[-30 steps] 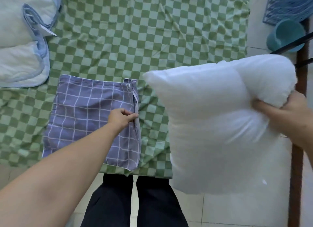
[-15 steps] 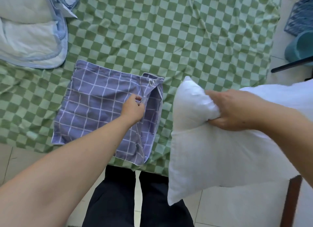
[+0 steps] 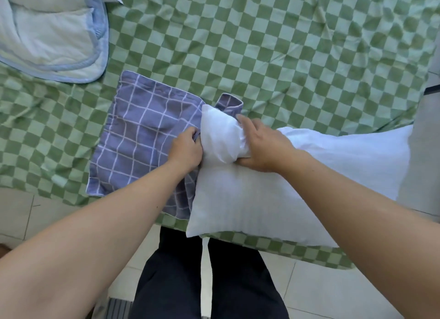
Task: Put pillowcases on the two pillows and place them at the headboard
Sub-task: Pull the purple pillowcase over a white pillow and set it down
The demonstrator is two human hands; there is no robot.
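Note:
A purple pillowcase [image 3: 142, 137] with a white grid lies flat on the green checked bed sheet [image 3: 285, 56], its open end facing right. My left hand [image 3: 187, 149] pinches the upper edge of that opening. A white bare pillow [image 3: 262, 199] lies over the bed's near edge. My right hand [image 3: 259, 147] grips the pillow's squeezed corner, and the corner's tip sits at the mouth of the pillowcase. How far the corner is inside is hidden by my hands.
A folded pale blue and white quilt [image 3: 47, 33] lies at the top left of the bed. Pale floor tiles [image 3: 333, 290] and my dark trousers [image 3: 181, 283] show below the bed's edge.
My right hand has shifted its grip to the pillow's corner and carried it leftward to the pillowcase opening. My left hand has kept hold of the opening's edge.

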